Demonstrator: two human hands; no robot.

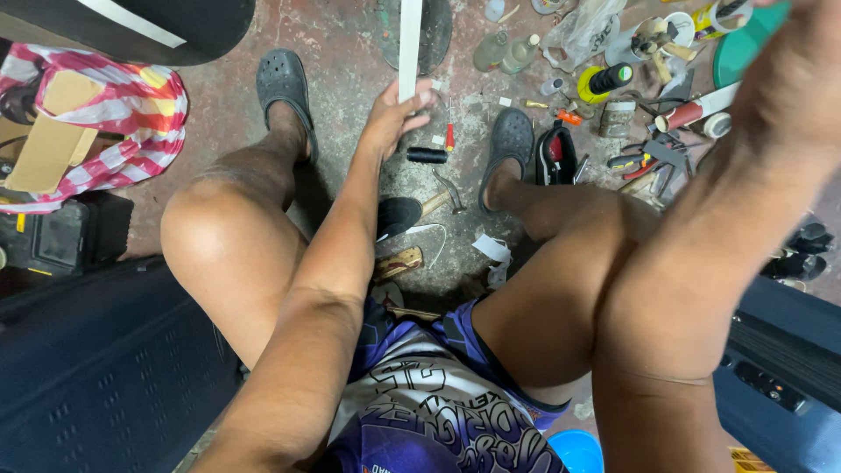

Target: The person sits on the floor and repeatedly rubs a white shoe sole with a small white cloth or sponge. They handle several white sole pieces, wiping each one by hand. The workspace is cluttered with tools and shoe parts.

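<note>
Seated view: the left hand (396, 112) pinches the lower end of a long flat white strip (409, 44) held upright above the floor, while the raised right hand (793, 66) is blurred, so its grip cannot be told; the strip appears merely gripped, with no work on it evident. Beyond the left hand's fingertips lie a black cylindrical roll (427, 155) and a wooden-handled hammer (438, 200); below the right hand lie a yellow-and-black canister (604, 81) and a red-and-white tube (696, 109).

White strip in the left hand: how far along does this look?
Nothing shows as finished. In hand: the left hand grips the lower end of the white strip, held upright over the floor; the right hand is raised, blurred, its grip unclear. Untouched: the hammer and the black roll lie between the feet.
</note>
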